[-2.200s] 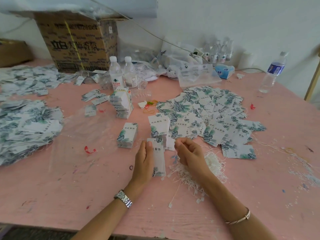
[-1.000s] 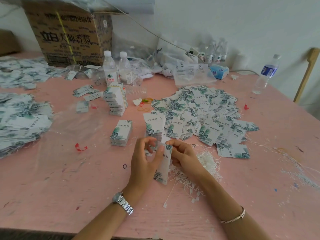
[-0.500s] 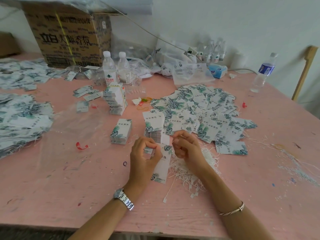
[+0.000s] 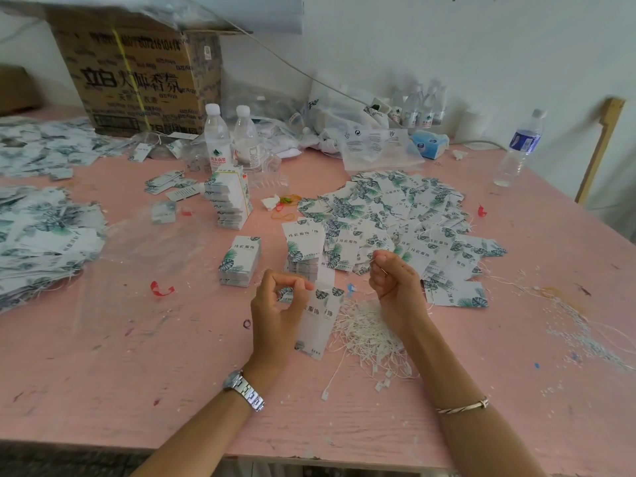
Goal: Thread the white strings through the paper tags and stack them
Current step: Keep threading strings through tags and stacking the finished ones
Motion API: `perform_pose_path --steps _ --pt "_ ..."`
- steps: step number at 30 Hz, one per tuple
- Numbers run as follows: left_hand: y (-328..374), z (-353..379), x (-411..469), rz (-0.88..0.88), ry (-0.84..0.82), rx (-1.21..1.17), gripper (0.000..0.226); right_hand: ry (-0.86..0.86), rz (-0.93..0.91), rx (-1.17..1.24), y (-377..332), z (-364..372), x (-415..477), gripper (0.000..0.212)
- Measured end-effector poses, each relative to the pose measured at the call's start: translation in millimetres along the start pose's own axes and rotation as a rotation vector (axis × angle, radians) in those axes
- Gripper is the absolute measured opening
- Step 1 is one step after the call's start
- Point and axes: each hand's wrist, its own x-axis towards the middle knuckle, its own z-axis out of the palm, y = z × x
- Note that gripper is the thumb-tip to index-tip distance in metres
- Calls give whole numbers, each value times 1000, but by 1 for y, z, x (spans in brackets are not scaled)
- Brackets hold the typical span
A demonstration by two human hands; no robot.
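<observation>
left hand fingers pinch a paper tag; right hand fingers curled, seemingly pinching a barely visible string.

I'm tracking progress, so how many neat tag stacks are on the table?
3: tall stack by the bottles, short stack just nearer, third stack beside it at the loose heap's edge. More may be hidden among the heaps.
</observation>
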Motion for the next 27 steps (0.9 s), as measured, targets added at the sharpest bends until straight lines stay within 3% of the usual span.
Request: perform_pose_path --steps 5,12,22,27 --pt "0 4 1 -21 -28 30 2 -136 5 -58 6 -1 0 21" --pt "-1 2 2 -5 -111 26 15 -359 119 -208 21 4 -4 26" --pt "2 4 3 -96 -84 -1 12 -384 51 -263 25 11 -10 9" --pt "-2 4 4 -113 -102 30 6 -364 17 -290 26 14 -12 12"
